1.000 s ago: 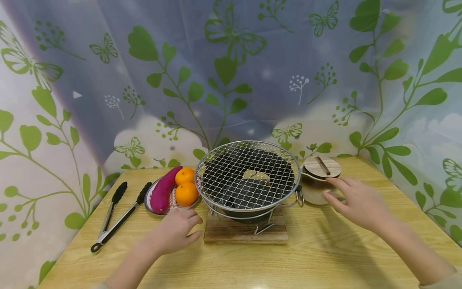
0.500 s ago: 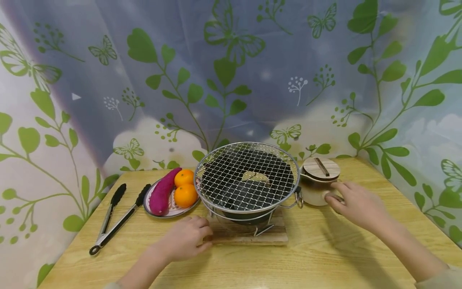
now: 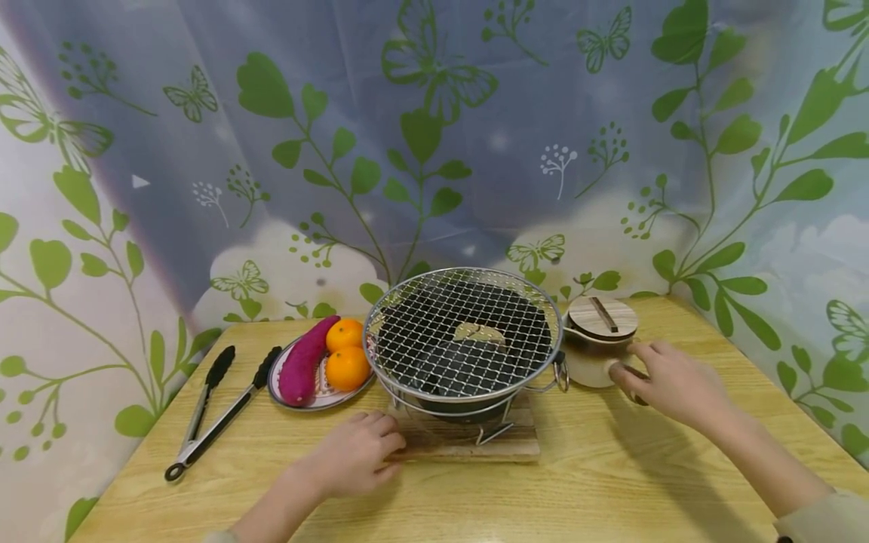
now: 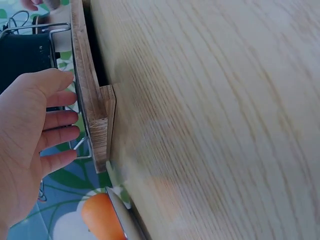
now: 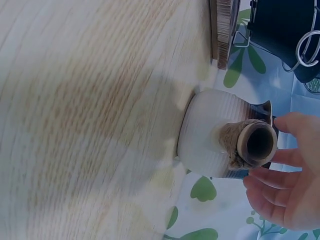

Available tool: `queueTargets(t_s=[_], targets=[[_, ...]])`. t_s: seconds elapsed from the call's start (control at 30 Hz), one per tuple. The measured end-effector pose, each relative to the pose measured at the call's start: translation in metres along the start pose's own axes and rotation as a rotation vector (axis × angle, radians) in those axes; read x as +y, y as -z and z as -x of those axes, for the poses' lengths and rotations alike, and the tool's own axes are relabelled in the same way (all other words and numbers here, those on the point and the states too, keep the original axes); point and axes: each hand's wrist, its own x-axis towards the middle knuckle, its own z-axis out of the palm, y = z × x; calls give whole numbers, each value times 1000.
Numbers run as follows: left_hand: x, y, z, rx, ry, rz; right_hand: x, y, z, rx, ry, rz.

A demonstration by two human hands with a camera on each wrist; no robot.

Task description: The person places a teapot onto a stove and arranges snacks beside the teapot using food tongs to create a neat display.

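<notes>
A cream teapot (image 3: 589,371) with a brown rim, a wooden lid (image 3: 589,319) and a side handle (image 5: 231,140) stands at the right. My right hand (image 3: 679,383) is at that handle, thumb on one side and loosely bent fingers on the other in the right wrist view. My left hand (image 3: 358,456) is by the left front corner of a wooden board (image 3: 475,451), its fingers spread and fairly straight in the left wrist view. On the board stands a round tabletop grill (image 3: 468,407) with a wire mesh (image 3: 468,332) on top.
Left of the grill is an oval plate (image 3: 319,403) with a purple sweet potato (image 3: 302,371) and two oranges (image 3: 347,368). Black-tipped tongs (image 3: 220,436) lie spread at the far left. A patterned curtain (image 3: 434,151) hangs behind the wooden table (image 3: 577,498).
My right hand has lowered from near the teapot's lid to its handle. My left hand has moved from the plate's front edge right and toward me, to the board's corner.
</notes>
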Motion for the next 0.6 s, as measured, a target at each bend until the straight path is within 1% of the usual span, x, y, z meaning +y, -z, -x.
queueTargets(t_s=[0.13,0.37,0.5,0.6], targets=[[1,-3,0,9,-14,-16,0,-4,-3,-18,14,4],[3,-6,1,6,-10,-18,-1,-9,-5,-50,18,32],[2,-8,0,19,-23,-15,1,-14,-6,-48,30,58],[1,-11,0,39,-37,-22,2,-18,-6,-23,46,77]])
